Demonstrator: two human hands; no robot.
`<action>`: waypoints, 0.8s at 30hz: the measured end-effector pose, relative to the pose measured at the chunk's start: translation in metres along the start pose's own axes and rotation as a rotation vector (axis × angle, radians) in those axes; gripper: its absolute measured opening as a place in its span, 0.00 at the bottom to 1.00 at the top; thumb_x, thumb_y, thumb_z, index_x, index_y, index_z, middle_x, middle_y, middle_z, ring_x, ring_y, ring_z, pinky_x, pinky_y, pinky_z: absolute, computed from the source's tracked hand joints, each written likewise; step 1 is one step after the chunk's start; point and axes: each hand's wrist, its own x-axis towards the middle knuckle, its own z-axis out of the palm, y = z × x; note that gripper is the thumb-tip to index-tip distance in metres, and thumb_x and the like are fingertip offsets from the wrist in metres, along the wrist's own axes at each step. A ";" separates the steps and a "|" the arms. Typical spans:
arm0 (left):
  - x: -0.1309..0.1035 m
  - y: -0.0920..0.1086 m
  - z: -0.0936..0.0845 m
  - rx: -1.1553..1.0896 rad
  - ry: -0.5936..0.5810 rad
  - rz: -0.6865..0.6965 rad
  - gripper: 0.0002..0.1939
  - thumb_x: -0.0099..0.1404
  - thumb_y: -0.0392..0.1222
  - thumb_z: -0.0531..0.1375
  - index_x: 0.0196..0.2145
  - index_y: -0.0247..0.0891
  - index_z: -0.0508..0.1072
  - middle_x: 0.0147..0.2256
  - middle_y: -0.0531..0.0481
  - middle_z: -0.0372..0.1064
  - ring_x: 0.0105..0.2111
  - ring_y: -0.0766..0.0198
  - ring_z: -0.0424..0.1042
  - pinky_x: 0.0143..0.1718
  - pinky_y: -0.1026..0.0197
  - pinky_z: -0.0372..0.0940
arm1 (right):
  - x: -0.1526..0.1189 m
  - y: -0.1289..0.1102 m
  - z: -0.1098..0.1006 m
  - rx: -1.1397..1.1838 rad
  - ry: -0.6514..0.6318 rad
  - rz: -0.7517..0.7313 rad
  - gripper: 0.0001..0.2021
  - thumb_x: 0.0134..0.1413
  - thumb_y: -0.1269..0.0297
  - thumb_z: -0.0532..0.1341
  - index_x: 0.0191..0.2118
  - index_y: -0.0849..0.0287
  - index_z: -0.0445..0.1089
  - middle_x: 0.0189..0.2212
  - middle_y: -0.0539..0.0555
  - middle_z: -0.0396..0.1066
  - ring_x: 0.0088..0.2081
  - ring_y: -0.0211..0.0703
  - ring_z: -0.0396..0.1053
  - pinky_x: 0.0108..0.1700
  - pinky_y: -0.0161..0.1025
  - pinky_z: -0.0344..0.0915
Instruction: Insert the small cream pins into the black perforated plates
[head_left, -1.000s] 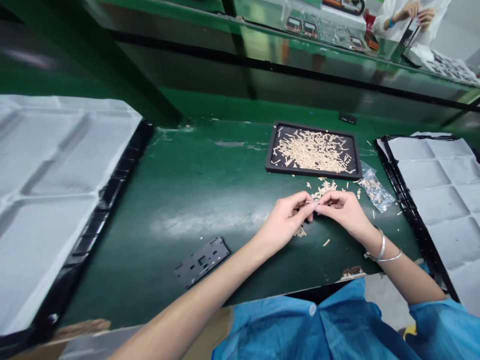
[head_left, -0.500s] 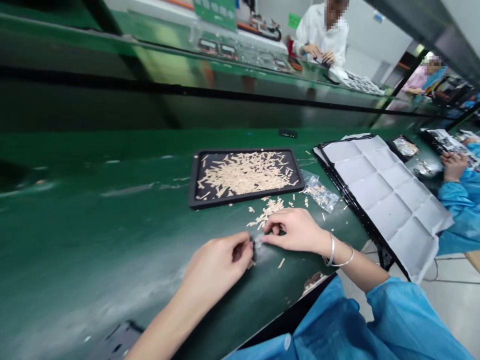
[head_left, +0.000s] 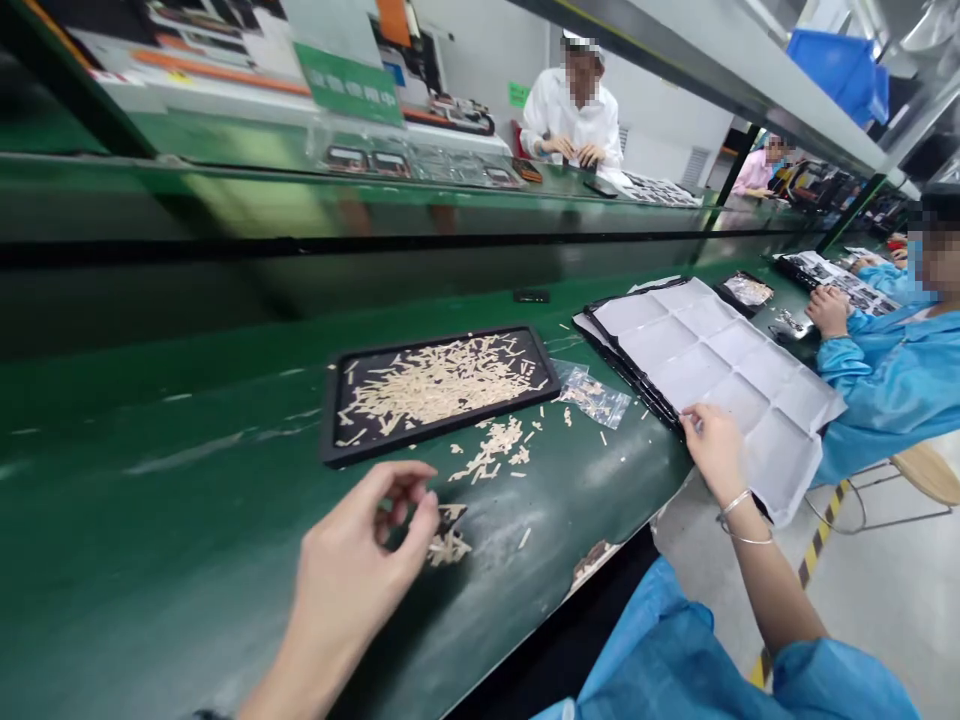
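Note:
My left hand hovers over the green bench with its fingers curled but apart, and nothing shows between thumb and forefinger. Right beside its fingertips lies a small heap of pale strips, partly hidden by the thumb. My right hand pinches the near left edge of a black tray lined with a white divided sheet. Another pile of small pale pieces is scattered on the bench between my hands and a shallow dark tray full of such strips.
A clear plastic bag with pale bits lies between the two trays. Behind them is a small black object. The bench edge is chipped. A co-worker in blue sits at right; another in white works across the shelf.
My right hand has moved right, from the loose pieces to the lined tray's edge. My left hand's fingers have opened and now sit beside a small heap. The camera view has swung right.

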 end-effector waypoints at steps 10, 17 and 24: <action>-0.005 0.017 -0.006 -0.183 0.189 -0.026 0.16 0.48 0.52 0.59 0.31 0.39 0.72 0.27 0.51 0.69 0.27 0.62 0.68 0.28 0.62 0.63 | 0.021 -0.009 -0.007 0.050 0.066 0.017 0.08 0.60 0.66 0.57 0.32 0.58 0.73 0.31 0.54 0.71 0.31 0.43 0.65 0.32 0.38 0.51; 0.002 0.055 0.020 -0.201 -0.112 0.114 0.12 0.56 0.51 0.57 0.29 0.39 0.73 0.30 0.49 0.73 0.31 0.60 0.70 0.30 0.62 0.63 | 0.053 0.002 -0.061 0.101 0.287 0.063 0.07 0.56 0.63 0.59 0.31 0.59 0.71 0.28 0.51 0.69 0.31 0.43 0.64 0.33 0.37 0.52; 0.027 0.112 0.087 -0.765 -0.535 -0.014 0.25 0.54 0.54 0.63 0.46 0.37 0.72 0.51 0.39 0.72 0.52 0.49 0.69 0.41 0.56 0.67 | 0.048 -0.006 -0.103 0.172 0.564 -0.220 0.07 0.57 0.65 0.60 0.29 0.58 0.70 0.24 0.49 0.67 0.27 0.39 0.63 0.31 0.36 0.56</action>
